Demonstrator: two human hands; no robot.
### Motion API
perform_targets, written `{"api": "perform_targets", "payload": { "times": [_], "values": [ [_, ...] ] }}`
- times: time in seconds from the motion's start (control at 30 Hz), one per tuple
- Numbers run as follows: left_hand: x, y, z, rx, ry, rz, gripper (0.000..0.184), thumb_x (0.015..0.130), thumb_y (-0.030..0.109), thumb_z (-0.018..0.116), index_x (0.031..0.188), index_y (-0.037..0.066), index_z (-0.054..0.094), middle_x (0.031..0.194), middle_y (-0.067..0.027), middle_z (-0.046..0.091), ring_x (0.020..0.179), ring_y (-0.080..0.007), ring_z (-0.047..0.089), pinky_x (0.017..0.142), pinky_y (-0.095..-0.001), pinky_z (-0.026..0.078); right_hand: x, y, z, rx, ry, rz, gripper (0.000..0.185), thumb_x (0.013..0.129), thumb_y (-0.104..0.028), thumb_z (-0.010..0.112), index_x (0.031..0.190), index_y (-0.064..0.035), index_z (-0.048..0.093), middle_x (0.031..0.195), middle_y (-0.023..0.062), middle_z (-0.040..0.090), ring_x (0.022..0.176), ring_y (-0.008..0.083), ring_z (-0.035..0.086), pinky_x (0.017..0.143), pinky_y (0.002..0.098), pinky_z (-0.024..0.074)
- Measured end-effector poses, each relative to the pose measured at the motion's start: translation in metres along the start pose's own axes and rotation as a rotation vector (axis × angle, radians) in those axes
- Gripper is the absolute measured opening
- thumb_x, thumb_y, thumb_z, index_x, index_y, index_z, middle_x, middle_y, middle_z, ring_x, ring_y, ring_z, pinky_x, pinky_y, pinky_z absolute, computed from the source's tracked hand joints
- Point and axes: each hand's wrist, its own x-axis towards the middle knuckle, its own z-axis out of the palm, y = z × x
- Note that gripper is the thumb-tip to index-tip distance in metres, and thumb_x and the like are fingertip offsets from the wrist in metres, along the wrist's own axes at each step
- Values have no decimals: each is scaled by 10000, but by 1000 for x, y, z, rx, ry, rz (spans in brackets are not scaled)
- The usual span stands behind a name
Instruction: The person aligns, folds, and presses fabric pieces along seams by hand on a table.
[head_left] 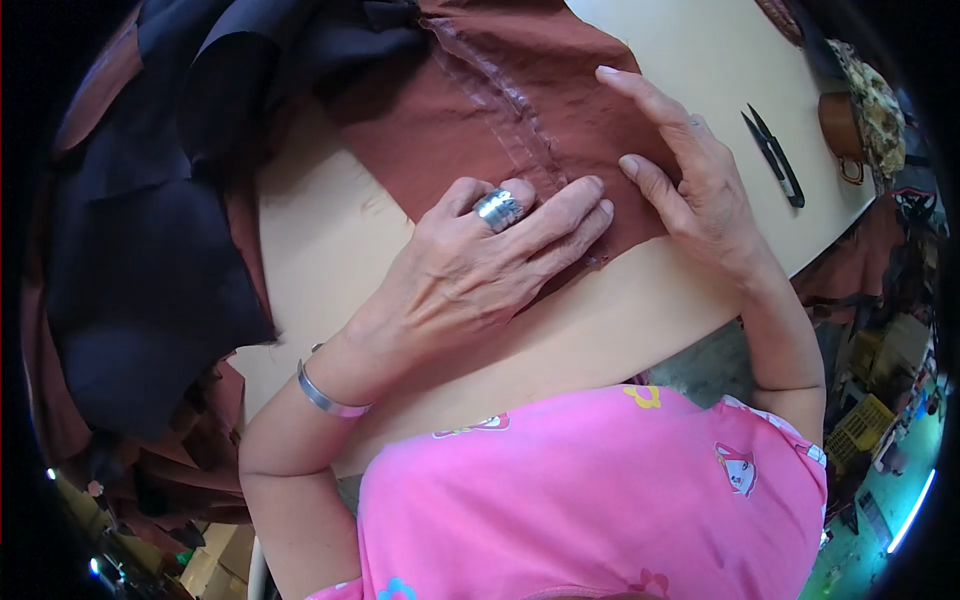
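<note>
Rust-brown fabric point(420, 140) lies on the pale table point(330, 220), with a shiny, translucent strip point(500, 90) running along its seam. My left hand point(490, 250), wearing a wide silver ring, presses on the fabric near its lower edge; its index finger is bent and the other fingers reach over the seam. To the right, my right hand point(695, 185) rests at the fabric's right edge, thumb and fingers apart, holding nothing.
Black thread snips point(775, 160) lie on the table at the right. Dark fabric point(150, 260) is heaped over the left side. A brown cup-like object point(838, 130) stands at the far right edge. A yellow crate point(860, 430) sits below, right of the table.
</note>
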Motion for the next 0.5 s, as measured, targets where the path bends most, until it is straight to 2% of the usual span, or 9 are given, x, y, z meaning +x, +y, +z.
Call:
{"api": "perform_targets", "payload": {
  "times": [0.07, 0.27, 0.37, 0.47, 0.5],
  "values": [
    [3, 2, -5, 36, -73, -13, 498, 703, 87, 590, 1201, 117, 587, 1244, -47, 527, 979, -181, 558, 781, -305, 445, -1, 2, 2, 65, 64, -6, 598, 782, -22, 622, 1338, -152, 445, 1306, 54, 534, 1088, 235, 567, 876, 343, 373],
    [-2, 4, 3, -38, 35, -41, 428, 702, 68, 574, 1128, 58, 621, 1171, -52, 568, 955, -201, 578, 767, -315, 453, -6, 2, 1, 86, 65, -48, 616, 763, -26, 633, 1337, -152, 447, 1309, 44, 534, 1114, 228, 554, 866, 308, 365],
    [-1, 3, 3, -61, 55, -22, 417, 707, 60, 575, 1121, 59, 625, 1142, -56, 583, 943, -211, 590, 770, -318, 458, -6, 5, 1, 137, 61, -31, 615, 766, -43, 640, 1339, -149, 444, 1328, 46, 519, 1128, 203, 543, 881, 299, 355],
    [-1, 2, 3, -84, 87, -15, 425, 704, 61, 579, 1126, 60, 625, 1135, -56, 588, 941, -209, 596, 780, -318, 460, -5, -1, -4, 288, -15, 113, 614, 763, 38, 577, 1348, -30, 402, 1369, 109, 458, 1308, 222, 380, 1105, 329, 234],
    [-2, 1, 4, -82, 105, -4, 412, 702, 63, 581, 1112, 60, 628, 1126, -59, 589, 940, -211, 597, 777, -320, 463, -5, -2, -4, 287, -16, 117, 624, 759, 37, 579, 1351, -29, 397, 1373, 109, 452, 1313, 221, 374, 1107, 330, 230]
  ]
}}
